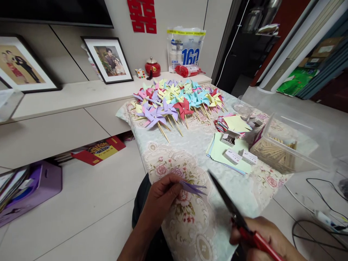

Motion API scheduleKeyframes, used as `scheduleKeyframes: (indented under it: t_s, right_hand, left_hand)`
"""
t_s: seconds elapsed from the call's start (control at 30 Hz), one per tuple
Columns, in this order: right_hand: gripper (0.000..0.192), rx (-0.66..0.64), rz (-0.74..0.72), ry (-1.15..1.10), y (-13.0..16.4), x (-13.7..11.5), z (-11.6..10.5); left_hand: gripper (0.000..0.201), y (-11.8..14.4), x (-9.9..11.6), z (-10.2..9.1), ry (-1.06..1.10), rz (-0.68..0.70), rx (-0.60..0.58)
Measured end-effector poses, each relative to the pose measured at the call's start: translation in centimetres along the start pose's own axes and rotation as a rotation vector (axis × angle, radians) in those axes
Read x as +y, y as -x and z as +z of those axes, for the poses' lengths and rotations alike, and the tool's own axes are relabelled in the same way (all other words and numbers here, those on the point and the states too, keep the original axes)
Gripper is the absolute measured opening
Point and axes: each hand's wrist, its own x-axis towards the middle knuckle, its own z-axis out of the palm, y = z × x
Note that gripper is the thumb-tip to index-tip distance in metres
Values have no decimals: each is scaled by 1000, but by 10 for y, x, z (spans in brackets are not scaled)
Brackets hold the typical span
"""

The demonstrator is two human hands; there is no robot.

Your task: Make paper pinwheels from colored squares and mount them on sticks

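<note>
My left hand [160, 197] pinches a folded purple paper piece [193, 188] above the near end of the table. My right hand [265, 237] grips red-handled scissors [233, 210] whose dark blades point up and left toward the purple paper, a short gap away from it. The low table carries a floral cloth [190, 159]. Many finished paper pinwheels [176, 99] on wooden sticks lie heaped at its far end.
Stacks of coloured paper squares [231, 145], small boxes [232, 156] and a clear plastic tub of wooden sticks [282, 145] lie right of centre. Framed photos [108, 59] lean on the cabinet at left. Cables [318, 217] trail on the floor at right; a purple box [32, 188] sits lower left.
</note>
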Motion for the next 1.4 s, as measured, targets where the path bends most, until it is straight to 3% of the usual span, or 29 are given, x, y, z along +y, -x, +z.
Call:
scheduleKeyframes:
  t_s: [0.1,0.17,0.27,0.47,0.67,0.8,0.93,1.07,1.17,1.4]
  right_hand:
    - [35,198,33,-111,-14,-9,10]
    - [40,330,37,-237,-27,-19,21]
    - [44,395,19,-354,-48,-31,39]
    - [37,369,-12,-450,-71,-36,56]
    - [38,362,31,-507,-75,-44,53]
    - [36,287,61,-669,-76,-44,53]
    - [32,134,95,-777,-77,-40,56]
    - [33,79,111,-844,-76,-34,56]
    - [34,52,124,-843,-76,-28,55]
    - [35,-36,102,-774,-72,-28,59]
  left_hand:
    - [20,3,1,11,138,-38,122]
    - [22,7,1,20,201,-75,142]
    - [24,15,2,32,250,-136,121]
    - [21,24,-1,43,346,-181,18]
    - [24,25,-6,33,334,-153,-18]
    - [30,23,-2,30,410,-134,-23]
    - [64,21,3,34,481,-122,-88]
    - [72,20,1,33,569,-148,-177]
    - [67,18,-4,31,575,-170,-207]
    - [20,15,-8,29,656,-151,-255]
